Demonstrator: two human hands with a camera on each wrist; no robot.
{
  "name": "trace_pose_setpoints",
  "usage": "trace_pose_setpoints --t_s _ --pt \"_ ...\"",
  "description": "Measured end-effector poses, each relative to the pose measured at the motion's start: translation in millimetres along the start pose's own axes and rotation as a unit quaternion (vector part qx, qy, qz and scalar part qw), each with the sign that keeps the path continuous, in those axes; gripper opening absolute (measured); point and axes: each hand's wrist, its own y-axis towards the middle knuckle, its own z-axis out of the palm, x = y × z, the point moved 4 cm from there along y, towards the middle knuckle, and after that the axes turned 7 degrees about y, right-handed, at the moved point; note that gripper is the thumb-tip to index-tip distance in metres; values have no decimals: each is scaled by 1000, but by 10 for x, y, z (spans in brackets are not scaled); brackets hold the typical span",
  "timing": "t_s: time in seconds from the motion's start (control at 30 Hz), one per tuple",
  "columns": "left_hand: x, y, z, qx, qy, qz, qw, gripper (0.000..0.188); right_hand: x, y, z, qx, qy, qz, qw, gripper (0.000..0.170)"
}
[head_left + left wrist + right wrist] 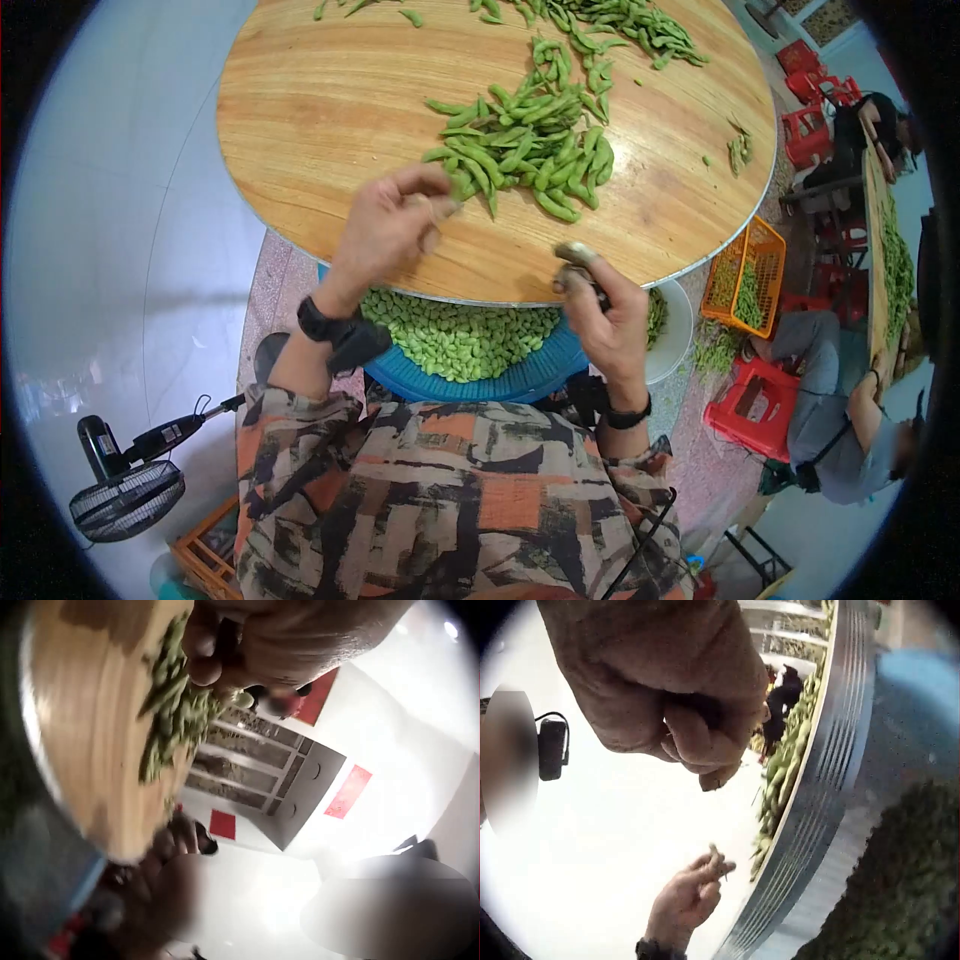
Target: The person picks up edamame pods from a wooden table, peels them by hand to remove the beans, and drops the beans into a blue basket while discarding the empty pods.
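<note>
Over the table's near edge, my left hand (395, 225) is blurred beside a heap of green soybean pods (525, 150). Its fingers are bent, and a small green pod end (244, 699) shows at the fingertips in the left wrist view. My right hand (610, 310) is at the table rim, further right, with fingers curled and thumb over them. The thumb and fingertips look dark-stained; I cannot tell whether something is inside this hand. Below the rim, a blue basin (480, 388) holds many shelled green beans (455, 335).
More pods (640, 25) lie along the far side of the round wooden table (320, 110). A white bucket (680, 335) and an orange crate (770, 270) stand at the right. Beyond them are a red stool (755, 405) and seated people. A fan (125, 500) is at left.
</note>
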Motion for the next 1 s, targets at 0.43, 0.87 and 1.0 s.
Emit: trace_pose_setpoints --t_s 0.43,0.87,1.0 --pt "62 -442 712 117 -206 -131 963 12 -213 13 233 130 162 136 969 23" --pt "180 -571 764 197 -318 -119 920 17 -226 -35 169 196 283 184 921 18" --pt "108 -597 874 210 -409 -144 876 17 -256 -43 126 175 289 213 917 16"
